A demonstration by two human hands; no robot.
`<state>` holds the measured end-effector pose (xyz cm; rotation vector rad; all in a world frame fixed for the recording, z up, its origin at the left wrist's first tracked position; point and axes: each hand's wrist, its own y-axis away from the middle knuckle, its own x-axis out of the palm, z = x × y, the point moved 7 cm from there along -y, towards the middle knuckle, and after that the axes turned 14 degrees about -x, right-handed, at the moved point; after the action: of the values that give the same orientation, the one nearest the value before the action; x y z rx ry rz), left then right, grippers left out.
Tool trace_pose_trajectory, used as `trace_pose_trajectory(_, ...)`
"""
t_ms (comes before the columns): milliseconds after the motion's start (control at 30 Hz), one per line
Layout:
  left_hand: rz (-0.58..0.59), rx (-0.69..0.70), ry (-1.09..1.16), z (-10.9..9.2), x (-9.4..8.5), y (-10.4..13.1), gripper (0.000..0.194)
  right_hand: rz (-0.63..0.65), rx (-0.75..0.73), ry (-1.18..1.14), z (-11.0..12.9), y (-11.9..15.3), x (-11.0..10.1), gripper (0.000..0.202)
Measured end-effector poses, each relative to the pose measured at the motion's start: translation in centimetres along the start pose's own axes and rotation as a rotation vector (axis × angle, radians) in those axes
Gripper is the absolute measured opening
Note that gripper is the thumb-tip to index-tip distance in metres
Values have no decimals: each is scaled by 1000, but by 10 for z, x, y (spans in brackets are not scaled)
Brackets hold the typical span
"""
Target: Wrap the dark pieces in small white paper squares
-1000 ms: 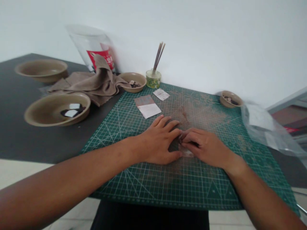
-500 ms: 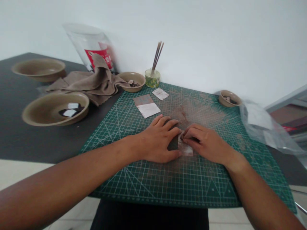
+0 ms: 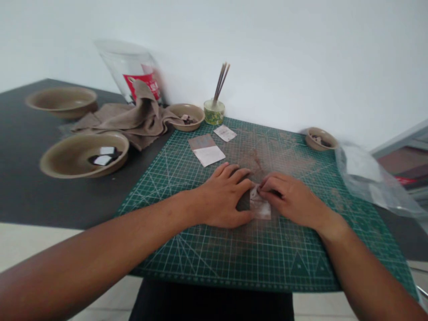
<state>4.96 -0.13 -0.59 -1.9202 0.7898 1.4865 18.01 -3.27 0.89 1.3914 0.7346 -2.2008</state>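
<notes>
My left hand [image 3: 225,196] lies flat with its fingers spread on the green cutting mat [image 3: 190,249]. Its thumb and index finger touch the left edge of a small pale sheet [image 3: 262,210] smeared with brown. Over that sheet, my right hand [image 3: 292,198] is closed in a pinch, fingertips down against the surface. Whatever is between those fingertips is small and mostly hidden. Farther back on the mat are a half-brown, half-white sheet [image 3: 207,150] and a smaller whitish piece [image 3: 225,133]. Brown dust [image 3: 256,160] is spread over the mat behind my hands.
On the left stand a large bowl [image 3: 60,162] with dark and white pieces, another bowl [image 3: 62,100], a brown cloth [image 3: 117,118] and a clear bin [image 3: 117,58]. Small bowls [image 3: 185,126] [image 3: 317,145] hold bits. A stick jar [image 3: 214,113] and plastic bag [image 3: 377,183] are also present.
The whole view has shifted slightly. My right fingertips have moved a little over the pale sheet, still pinched; my left hand stays flat in place.
</notes>
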Motion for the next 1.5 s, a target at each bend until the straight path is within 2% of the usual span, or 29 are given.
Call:
trace_pose_trajectory(100,0,2,6,-1,0,0,66,56,-76,-83,9,2,5,9)
trace_pose_trajectory(167,-9,5,6,-1,0,0,64,41,-100,-88,13,0,7,8)
trace_pose_trajectory(333,-19,-13,0,2,1,0,67,10,2,16,5,-3,1,9)
trace_pose_trajectory(467,-9,-25,4,3,0,2,69,71,-50,-84,12,1,2,9)
trace_pose_trajectory(533,-16,-25,0,3,0,2,68,56,-79,-120,17,0,4,8)
trace_pose_trajectory(767,-48,-20,-11,3,0,3,68,12,34,-79,3,-1,3,10)
trace_pose_trajectory(1067,-73,4,-1,0,-4,5,65,18,16,-109,7,3,2,10)
trace_pose_trajectory(1300,-59,17,13,-1,-3,3,60,-9,-35,-93,5,0,3,7)
trace_pose_trajectory(1500,-76,14,-7,-3,-3,4,60,26,-103,-84,12,-1,6,8)
